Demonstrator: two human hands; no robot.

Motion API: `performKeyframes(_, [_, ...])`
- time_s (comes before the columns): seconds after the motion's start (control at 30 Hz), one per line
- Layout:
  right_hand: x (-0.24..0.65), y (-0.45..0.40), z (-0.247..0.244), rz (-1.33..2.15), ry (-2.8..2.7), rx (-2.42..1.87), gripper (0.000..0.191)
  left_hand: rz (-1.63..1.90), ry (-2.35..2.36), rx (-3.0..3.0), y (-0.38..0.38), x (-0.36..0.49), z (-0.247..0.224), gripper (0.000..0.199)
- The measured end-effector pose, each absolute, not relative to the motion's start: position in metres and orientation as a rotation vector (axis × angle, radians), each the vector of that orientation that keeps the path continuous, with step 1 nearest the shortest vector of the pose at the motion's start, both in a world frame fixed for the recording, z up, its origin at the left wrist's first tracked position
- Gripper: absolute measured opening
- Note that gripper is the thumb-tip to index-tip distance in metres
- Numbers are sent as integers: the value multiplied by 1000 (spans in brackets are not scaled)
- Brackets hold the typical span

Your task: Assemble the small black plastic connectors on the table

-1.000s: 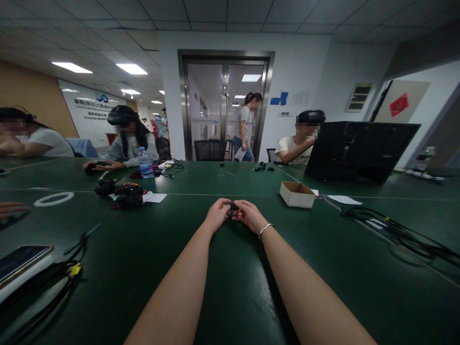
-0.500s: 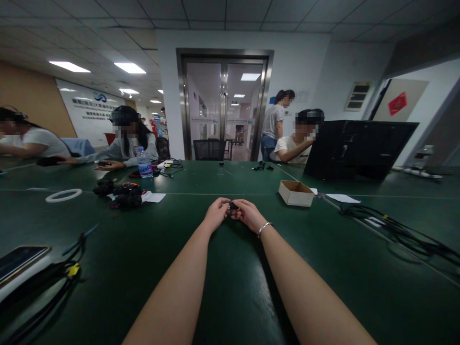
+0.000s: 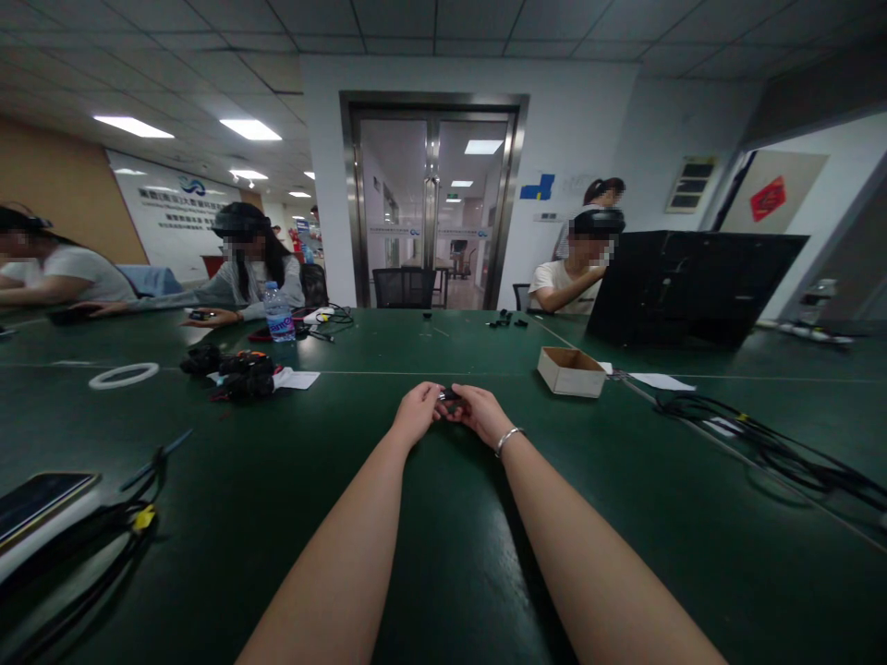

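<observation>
Both my arms reach forward over the green table (image 3: 443, 517). My left hand (image 3: 419, 412) and my right hand (image 3: 479, 410) meet near its middle, fingers closed on a small black piece (image 3: 449, 394) between them. A bit of shiny metal shows at the piece's left end, by my left fingertips. The piece is too small and too covered by fingers for me to tell its kind. A silver bracelet circles my right wrist.
Right of my hands stands an open cardboard box (image 3: 571, 373), with coiled black cables (image 3: 762, 443) beyond. To the left are black gear (image 3: 239, 371), a white ring (image 3: 123, 376), a water bottle (image 3: 278, 316) and a phone (image 3: 42, 508). Small black pieces (image 3: 505, 320) lie farther back; people sit opposite.
The small black piece has turned a little between my fingers and now lies more level. Behind the table, a standing person has moved right, behind the seated one.
</observation>
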State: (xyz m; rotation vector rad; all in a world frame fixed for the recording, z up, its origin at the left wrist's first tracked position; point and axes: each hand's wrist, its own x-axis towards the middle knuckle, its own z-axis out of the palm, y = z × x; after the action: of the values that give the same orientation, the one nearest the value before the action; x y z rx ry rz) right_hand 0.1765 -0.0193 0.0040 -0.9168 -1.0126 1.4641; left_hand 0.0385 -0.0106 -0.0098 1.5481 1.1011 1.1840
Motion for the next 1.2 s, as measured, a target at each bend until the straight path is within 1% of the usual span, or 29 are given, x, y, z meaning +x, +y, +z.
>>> performKeyframes(0.17, [177,-20,4,1479,-961,-902,12,1232,1105,1577,-9,37,-13,29])
performKeyframes(0.57, [177,-18,4,1490,-938,-905,15,1214,1102,1563,-15,38,-9,19])
performKeyframes(0.63, [177,-19,4,1492,-949,-908,14,1198,1148,1573,-14,38,-9,21])
performKeyframes(0.73, [177,-20,5,1491,-953,-917,13,1142,1223,1620,-12,37,-10,34])
performKeyframes(0.77, [177,-20,5,1491,-947,-917,13,1133,1230,1630,-11,37,-11,35])
performKeyframes(0.93, [176,-19,5,1487,-908,-926,14,1183,1219,1651,-9,37,-15,27])
performKeyframes(1.07, [177,-19,5,1489,-925,-931,15,1145,1232,1669,-8,37,-16,36])
performKeyframes(1.2, [177,-20,5,1483,-917,-931,14,1168,1205,1648,-9,37,-16,30])
